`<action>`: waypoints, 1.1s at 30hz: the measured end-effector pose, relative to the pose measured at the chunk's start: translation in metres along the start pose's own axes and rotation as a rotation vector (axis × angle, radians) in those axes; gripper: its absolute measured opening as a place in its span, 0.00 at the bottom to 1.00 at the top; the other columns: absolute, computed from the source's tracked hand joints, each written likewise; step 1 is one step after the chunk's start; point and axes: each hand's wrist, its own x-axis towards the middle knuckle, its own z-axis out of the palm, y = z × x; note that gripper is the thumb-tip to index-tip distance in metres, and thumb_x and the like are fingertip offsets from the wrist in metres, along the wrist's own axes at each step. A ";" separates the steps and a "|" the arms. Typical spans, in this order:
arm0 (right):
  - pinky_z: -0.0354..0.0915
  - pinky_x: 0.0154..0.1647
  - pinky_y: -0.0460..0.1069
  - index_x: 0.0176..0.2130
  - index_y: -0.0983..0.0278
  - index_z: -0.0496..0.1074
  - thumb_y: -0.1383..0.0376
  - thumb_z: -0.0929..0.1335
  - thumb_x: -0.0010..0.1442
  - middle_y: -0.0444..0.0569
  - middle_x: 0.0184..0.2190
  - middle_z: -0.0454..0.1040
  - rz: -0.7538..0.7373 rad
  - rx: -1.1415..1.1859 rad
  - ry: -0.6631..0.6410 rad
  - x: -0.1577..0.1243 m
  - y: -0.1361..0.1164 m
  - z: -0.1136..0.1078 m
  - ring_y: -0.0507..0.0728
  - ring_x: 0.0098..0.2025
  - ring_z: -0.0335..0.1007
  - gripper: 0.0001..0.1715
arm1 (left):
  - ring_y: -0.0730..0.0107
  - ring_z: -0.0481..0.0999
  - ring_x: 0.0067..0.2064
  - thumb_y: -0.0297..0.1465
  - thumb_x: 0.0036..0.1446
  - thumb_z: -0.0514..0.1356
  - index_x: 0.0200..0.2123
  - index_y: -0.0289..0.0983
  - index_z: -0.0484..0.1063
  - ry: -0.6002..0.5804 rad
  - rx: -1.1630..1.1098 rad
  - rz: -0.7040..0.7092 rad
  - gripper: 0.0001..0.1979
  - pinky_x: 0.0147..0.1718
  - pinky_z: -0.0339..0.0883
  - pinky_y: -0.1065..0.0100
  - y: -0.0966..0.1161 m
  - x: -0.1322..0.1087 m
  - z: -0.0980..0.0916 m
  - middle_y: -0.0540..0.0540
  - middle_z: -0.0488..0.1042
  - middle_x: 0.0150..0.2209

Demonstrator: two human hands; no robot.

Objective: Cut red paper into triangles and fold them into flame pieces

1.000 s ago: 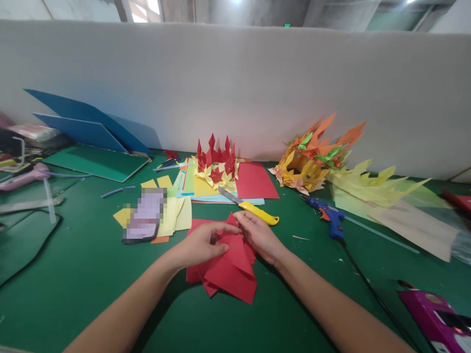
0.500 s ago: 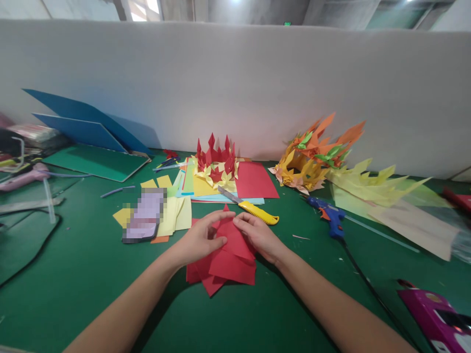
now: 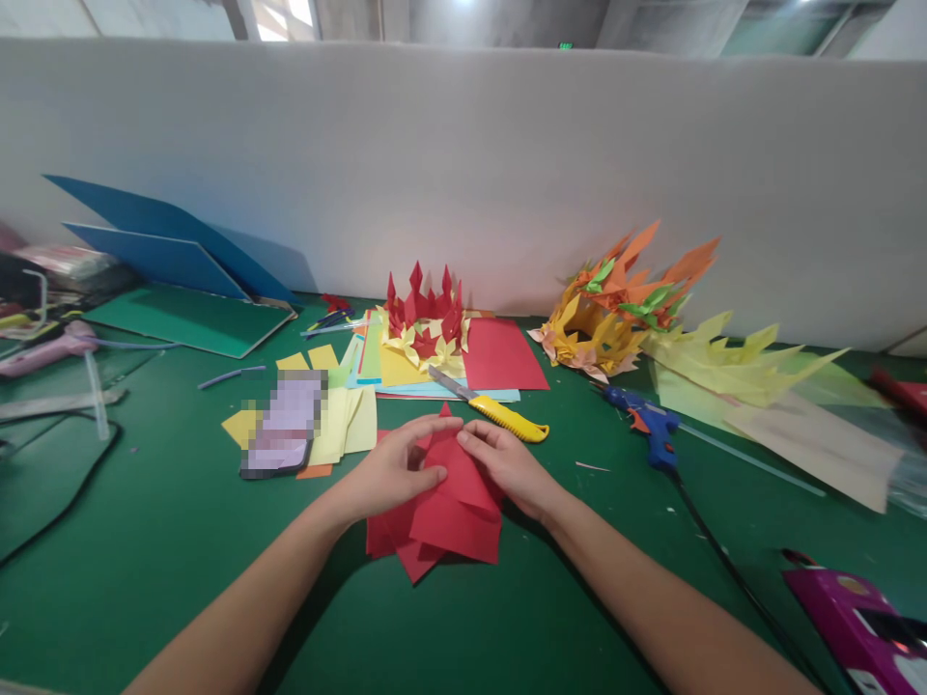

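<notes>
A sheet of red paper [image 3: 456,521] lies over several other red sheets in front of me, with its upper part bent between my hands. My left hand [image 3: 391,471] is curled on its left side, thumb against the sheet and fingertips near the top. From the right, my right hand [image 3: 513,470] pinches the upper edge between thumb and fingers. Just beyond the hands rests a yellow utility knife [image 3: 511,418], its blade pointing up and left. A red paper crown [image 3: 427,319] with pale yellow paper flowers stands behind it on stacked coloured paper.
Left of my hands lies a phone [image 3: 286,425] among yellow paper pieces. To the right are a blue glue gun [image 3: 656,430] with its cord, an orange and yellow paper crown [image 3: 601,333] and a purple box [image 3: 855,613]. Blue boards [image 3: 166,256] lean at the back left.
The lower edge of the top red sheet has shifted slightly left and tilted. Both hands stay almost in place, the right thumb moving a little.
</notes>
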 end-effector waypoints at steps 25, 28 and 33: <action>0.52 0.27 0.46 0.21 0.62 0.64 0.47 0.74 0.37 0.37 0.19 0.64 -0.030 -0.075 0.043 -0.002 -0.004 0.002 0.50 0.24 0.56 0.25 | 0.75 0.65 0.32 0.28 0.53 0.58 0.58 0.48 0.59 -0.033 0.102 0.021 0.29 0.35 0.64 0.67 0.002 -0.002 -0.003 0.44 0.56 0.61; 0.52 0.28 0.46 0.21 0.62 0.64 0.47 0.74 0.37 0.37 0.19 0.64 -0.034 -0.059 0.031 -0.002 -0.003 0.002 0.49 0.24 0.56 0.25 | 0.74 0.66 0.33 0.29 0.52 0.59 0.58 0.47 0.59 -0.034 0.074 0.019 0.29 0.35 0.64 0.67 0.001 -0.002 -0.003 0.43 0.57 0.61; 0.51 0.27 0.46 0.23 0.62 0.63 0.49 0.74 0.39 0.36 0.20 0.62 -0.021 -0.005 0.003 0.000 -0.001 0.001 0.49 0.23 0.55 0.24 | 0.69 0.69 0.37 0.30 0.50 0.61 0.58 0.44 0.59 -0.028 -0.039 0.016 0.31 0.35 0.64 0.67 -0.001 -0.001 -0.004 0.41 0.61 0.58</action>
